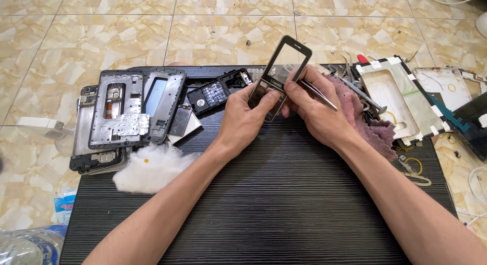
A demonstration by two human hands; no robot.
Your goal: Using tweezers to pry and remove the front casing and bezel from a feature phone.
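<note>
While the left hand [242,120] pinched the lower end of a dark, hollow phone front frame with a clear window [280,74], tilting it above the black ribbed mat [264,209], the right hand [315,110] closed on slim metal tweezers [318,95] at its edge. A slip might scratch or crack the thin frame. Right of that hand, a taped white tray [393,100] seemed to hold only a yellowish ring.

bare dark board [264,214] near edge, phone frames [129,110] crowd left, cloth [362,118] right
</note>
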